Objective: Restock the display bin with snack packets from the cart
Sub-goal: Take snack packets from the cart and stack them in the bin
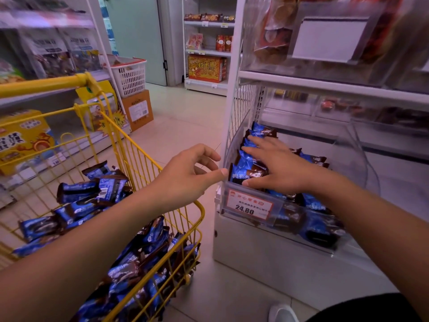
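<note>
Packets in the bin lie under the right hand, fingers flat to straighten them; left hand, loosely curled, empty, hovers beside the bin.

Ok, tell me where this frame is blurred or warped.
Head view: motion smear across the top-left shelf and upper-right clear bin; wide-angle bending of the white upright; sharp around the right hand, price tag and cart.

The cart was placed left of the display bin; snack packets were stacked in both.
</note>
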The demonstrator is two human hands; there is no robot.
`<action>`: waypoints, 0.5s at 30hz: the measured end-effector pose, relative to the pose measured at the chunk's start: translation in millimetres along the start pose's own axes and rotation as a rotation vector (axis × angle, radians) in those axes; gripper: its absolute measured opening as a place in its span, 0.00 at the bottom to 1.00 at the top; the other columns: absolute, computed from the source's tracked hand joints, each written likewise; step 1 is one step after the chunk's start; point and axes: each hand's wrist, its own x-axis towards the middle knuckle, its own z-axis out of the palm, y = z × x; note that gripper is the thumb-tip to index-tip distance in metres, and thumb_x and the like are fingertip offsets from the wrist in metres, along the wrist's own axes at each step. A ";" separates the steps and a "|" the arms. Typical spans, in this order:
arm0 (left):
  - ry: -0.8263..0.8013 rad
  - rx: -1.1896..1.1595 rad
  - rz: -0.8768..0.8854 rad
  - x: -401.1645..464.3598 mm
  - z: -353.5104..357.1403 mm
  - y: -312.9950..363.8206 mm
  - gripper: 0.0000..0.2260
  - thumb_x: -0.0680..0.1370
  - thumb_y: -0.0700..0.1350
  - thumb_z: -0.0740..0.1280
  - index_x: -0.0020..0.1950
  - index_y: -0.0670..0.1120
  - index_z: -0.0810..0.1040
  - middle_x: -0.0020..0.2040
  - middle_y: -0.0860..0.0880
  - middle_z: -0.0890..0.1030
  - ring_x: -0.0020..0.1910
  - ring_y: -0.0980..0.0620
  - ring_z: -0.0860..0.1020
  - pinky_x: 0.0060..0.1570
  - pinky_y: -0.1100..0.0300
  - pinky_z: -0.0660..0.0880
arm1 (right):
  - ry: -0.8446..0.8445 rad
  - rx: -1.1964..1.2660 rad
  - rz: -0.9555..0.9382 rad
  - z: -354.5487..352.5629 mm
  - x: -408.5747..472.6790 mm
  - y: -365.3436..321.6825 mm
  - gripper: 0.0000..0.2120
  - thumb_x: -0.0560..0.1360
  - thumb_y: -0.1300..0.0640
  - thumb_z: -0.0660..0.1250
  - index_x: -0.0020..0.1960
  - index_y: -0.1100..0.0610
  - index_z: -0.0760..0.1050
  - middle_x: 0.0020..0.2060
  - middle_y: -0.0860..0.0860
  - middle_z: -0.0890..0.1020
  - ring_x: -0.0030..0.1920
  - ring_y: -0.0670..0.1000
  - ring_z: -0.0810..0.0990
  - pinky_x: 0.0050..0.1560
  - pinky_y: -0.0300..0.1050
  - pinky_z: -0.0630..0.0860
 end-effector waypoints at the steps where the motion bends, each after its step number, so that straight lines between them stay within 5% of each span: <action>1: 0.005 -0.004 -0.001 0.6 -0.4 -0.3 0.10 0.75 0.54 0.72 0.55 0.57 0.76 0.49 0.56 0.81 0.44 0.54 0.82 0.36 0.56 0.82 | -0.079 -0.002 -0.005 1.4 1.8 -1.8 0.45 0.75 0.31 0.63 0.82 0.48 0.48 0.82 0.46 0.45 0.81 0.54 0.40 0.80 0.57 0.48; 7: 0.042 -0.016 0.012 -3.7 -16.9 6.0 0.09 0.76 0.53 0.72 0.54 0.55 0.77 0.47 0.55 0.80 0.42 0.53 0.82 0.34 0.56 0.82 | -0.201 -0.041 0.158 -7.7 0.4 -28.3 0.43 0.75 0.25 0.43 0.82 0.47 0.39 0.81 0.46 0.38 0.80 0.53 0.34 0.77 0.69 0.43; 10: 0.221 0.001 0.021 -1.0 -63.4 3.2 0.05 0.77 0.50 0.71 0.49 0.52 0.78 0.44 0.49 0.82 0.39 0.53 0.83 0.30 0.58 0.79 | 0.167 -0.158 0.121 -24.2 -5.7 -49.8 0.43 0.77 0.27 0.45 0.81 0.56 0.52 0.81 0.55 0.53 0.80 0.60 0.49 0.76 0.68 0.55; 13: 0.445 0.246 -0.050 -8.1 -137.2 -17.8 0.07 0.78 0.51 0.70 0.46 0.48 0.79 0.42 0.43 0.84 0.38 0.49 0.83 0.34 0.55 0.78 | 0.754 -0.025 -0.215 -32.4 -23.0 -97.9 0.29 0.78 0.36 0.55 0.66 0.57 0.74 0.61 0.58 0.79 0.61 0.58 0.75 0.63 0.56 0.73; 15: 0.438 0.540 -0.247 -22.8 -180.0 -43.1 0.10 0.77 0.54 0.70 0.44 0.48 0.80 0.41 0.45 0.82 0.40 0.45 0.80 0.41 0.54 0.76 | 0.705 0.156 -0.458 -20.9 -33.7 -145.6 0.20 0.76 0.40 0.61 0.61 0.51 0.77 0.53 0.49 0.82 0.52 0.47 0.77 0.54 0.46 0.74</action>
